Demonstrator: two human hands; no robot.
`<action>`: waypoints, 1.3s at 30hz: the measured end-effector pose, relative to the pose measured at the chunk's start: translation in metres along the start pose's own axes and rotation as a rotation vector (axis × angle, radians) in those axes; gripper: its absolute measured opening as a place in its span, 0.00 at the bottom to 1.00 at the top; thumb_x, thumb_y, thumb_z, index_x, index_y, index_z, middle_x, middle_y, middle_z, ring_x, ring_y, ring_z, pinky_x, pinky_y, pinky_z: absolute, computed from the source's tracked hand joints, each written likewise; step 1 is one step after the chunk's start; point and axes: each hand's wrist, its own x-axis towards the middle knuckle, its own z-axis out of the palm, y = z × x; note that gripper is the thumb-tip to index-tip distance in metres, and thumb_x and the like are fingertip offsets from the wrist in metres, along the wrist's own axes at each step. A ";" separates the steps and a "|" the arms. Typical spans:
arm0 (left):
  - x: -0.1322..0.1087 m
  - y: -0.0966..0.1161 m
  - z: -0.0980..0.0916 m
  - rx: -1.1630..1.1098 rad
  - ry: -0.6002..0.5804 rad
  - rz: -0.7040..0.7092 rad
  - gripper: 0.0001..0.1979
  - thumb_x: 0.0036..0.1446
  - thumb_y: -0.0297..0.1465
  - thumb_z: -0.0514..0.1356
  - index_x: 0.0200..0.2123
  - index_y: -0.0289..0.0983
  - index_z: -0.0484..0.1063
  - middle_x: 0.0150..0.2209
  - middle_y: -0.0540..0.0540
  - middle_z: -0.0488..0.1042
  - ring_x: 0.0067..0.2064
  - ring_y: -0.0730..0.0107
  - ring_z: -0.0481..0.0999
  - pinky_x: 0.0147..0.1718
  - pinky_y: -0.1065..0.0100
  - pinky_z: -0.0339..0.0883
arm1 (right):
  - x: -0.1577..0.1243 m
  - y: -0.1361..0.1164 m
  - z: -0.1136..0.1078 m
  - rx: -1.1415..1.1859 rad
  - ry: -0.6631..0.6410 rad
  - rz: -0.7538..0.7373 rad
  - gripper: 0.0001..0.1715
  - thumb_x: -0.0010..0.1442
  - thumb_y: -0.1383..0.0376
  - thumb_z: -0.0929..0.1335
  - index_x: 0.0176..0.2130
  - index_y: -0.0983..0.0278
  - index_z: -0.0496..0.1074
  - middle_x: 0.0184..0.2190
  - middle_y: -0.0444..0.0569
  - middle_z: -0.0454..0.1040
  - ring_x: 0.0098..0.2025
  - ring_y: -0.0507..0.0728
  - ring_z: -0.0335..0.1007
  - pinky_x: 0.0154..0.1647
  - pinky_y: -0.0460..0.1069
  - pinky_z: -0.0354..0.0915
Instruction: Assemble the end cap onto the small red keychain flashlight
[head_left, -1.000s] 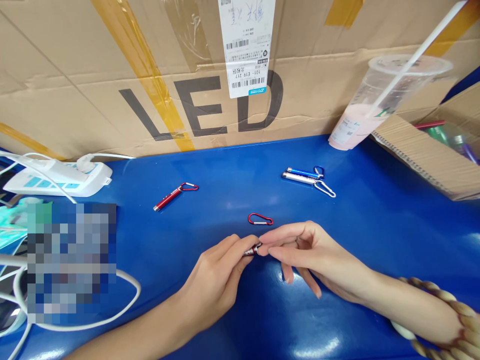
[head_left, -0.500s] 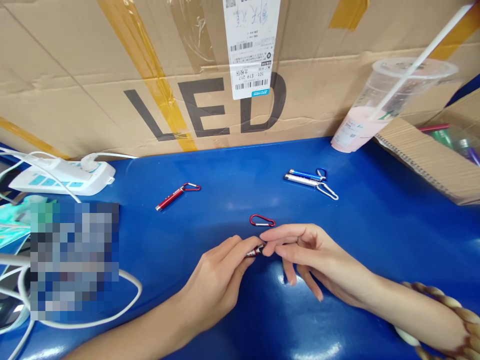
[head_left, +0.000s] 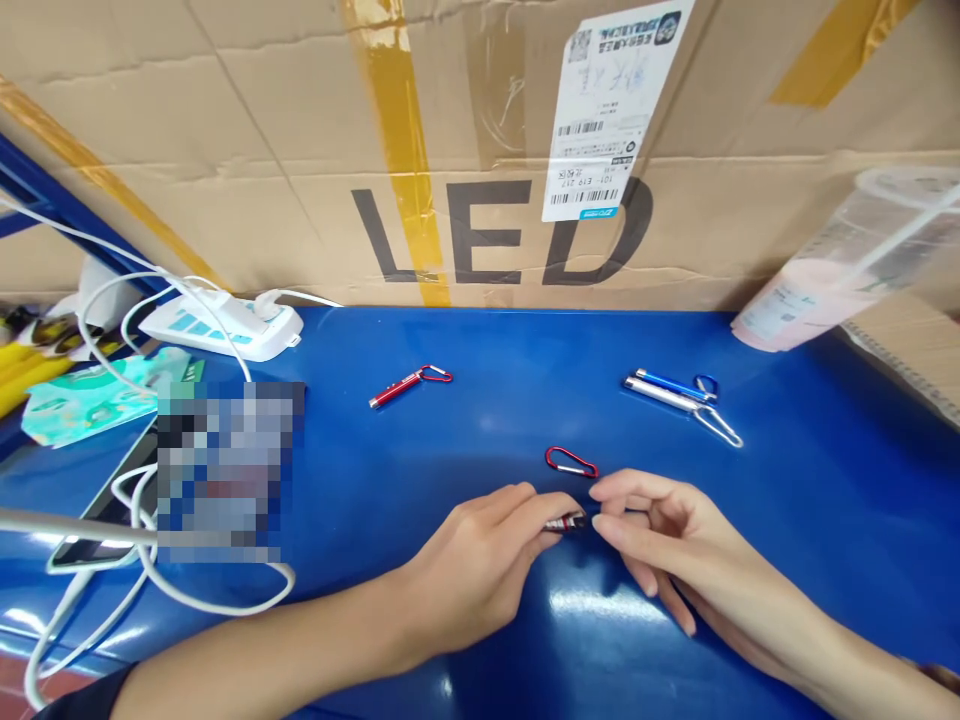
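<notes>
My left hand (head_left: 491, 555) is closed around a small dark cylindrical piece (head_left: 564, 523), whose end pokes out past the fingertips. Just right of that end, my right hand (head_left: 667, 535) has its fingers apart, with nothing visible between them. A loose red carabiner (head_left: 571, 462) lies on the blue table just beyond the hands. Farther left is a red penlight (head_left: 396, 389) with a red carabiner attached. A blue penlight (head_left: 664, 382) and a silver penlight (head_left: 663, 391) rest side by side at the right, each with its own clip.
A cardboard box (head_left: 300, 120) stands along the back of the blue table (head_left: 360, 480). At the left are a white power strip (head_left: 225, 325), cables and a pixelated item (head_left: 229, 465). A cup of pink drink (head_left: 795, 300) with a straw stands at the right.
The view has shifted left, so the table items appear farther right. My right fingers have moved slightly away from the piece in my left hand.
</notes>
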 end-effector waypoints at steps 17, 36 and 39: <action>-0.002 -0.001 0.004 -0.033 0.010 0.004 0.12 0.65 0.23 0.46 0.47 0.34 0.65 0.33 0.45 0.73 0.32 0.68 0.70 0.32 0.68 0.69 | 0.009 0.012 -0.014 -0.718 0.108 -0.906 0.08 0.49 0.63 0.75 0.34 0.60 0.79 0.28 0.46 0.75 0.22 0.49 0.69 0.17 0.42 0.68; -0.002 -0.002 0.006 -0.132 -0.030 0.011 0.07 0.65 0.23 0.48 0.40 0.35 0.64 0.37 0.43 0.77 0.37 0.67 0.77 0.34 0.69 0.73 | 0.005 0.004 -0.020 -1.019 0.067 -1.160 0.14 0.63 0.61 0.65 0.30 0.59 0.78 0.26 0.44 0.78 0.22 0.49 0.74 0.20 0.41 0.67; -0.002 -0.003 0.006 -0.133 -0.013 0.042 0.06 0.65 0.23 0.48 0.38 0.35 0.64 0.34 0.43 0.76 0.34 0.68 0.77 0.31 0.69 0.72 | 0.005 0.005 -0.020 -1.047 0.100 -1.180 0.13 0.61 0.61 0.67 0.28 0.61 0.78 0.24 0.43 0.78 0.20 0.48 0.73 0.18 0.41 0.64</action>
